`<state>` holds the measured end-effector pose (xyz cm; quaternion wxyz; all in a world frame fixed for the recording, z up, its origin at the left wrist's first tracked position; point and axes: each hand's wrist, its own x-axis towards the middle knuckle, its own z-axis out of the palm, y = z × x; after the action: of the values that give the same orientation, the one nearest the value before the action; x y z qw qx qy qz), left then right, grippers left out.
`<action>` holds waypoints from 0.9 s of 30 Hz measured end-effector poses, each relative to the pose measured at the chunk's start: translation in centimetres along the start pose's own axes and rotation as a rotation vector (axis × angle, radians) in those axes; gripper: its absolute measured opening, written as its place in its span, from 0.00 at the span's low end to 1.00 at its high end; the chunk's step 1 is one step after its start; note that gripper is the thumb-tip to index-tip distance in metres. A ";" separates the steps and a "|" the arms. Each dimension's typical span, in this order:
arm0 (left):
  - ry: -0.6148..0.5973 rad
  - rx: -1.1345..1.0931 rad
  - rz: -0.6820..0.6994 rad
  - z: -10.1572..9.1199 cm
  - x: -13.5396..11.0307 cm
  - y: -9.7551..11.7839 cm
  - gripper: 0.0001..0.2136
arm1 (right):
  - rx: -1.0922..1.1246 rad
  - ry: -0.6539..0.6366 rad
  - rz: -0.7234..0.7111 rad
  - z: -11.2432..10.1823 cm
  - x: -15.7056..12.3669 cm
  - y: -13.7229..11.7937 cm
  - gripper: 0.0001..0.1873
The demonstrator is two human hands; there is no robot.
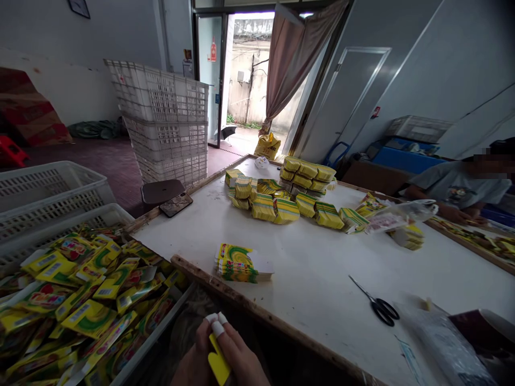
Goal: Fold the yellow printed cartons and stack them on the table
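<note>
My left hand (192,358) and my right hand (242,358) meet at the bottom edge, below the table's front rim. Together they pinch a small flat yellow packet (218,363). White tape wraps the fingertips. Just beyond the hands, a short stack of yellow-green packets (237,262) lies on the white table (314,268) near its wooden front edge. To my left stands a white crate (24,244) filled with several loose yellow packets (80,305).
Bundled yellow packets (281,201) are piled at the table's far side. Black scissors (378,306) and a clear plastic bag (438,338) lie at the right. A phone (176,204) sits at the left corner. Stacked white crates (164,128) stand behind. A person (458,185) works at the far right.
</note>
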<state>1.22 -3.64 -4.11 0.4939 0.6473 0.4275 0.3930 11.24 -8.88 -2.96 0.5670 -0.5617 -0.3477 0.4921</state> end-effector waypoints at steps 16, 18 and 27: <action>-0.284 0.596 0.366 -4.2 2.6 2.3 0.19 | -0.811 -0.268 -0.275 -4.4 0.4 -5.4 0.17; -0.297 0.586 0.367 -4.1 2.7 3.1 0.18 | -0.777 -0.299 -0.262 -4.8 0.5 -6.4 0.11; -0.020 0.094 0.043 -3.3 2.6 3.4 0.24 | -0.459 -0.126 -0.338 -4.2 1.0 -5.7 0.38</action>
<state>-0.44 -0.66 0.07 0.4587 0.6827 0.4264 0.3763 16.45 -8.47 1.89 0.4763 -0.5776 -0.5733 0.3329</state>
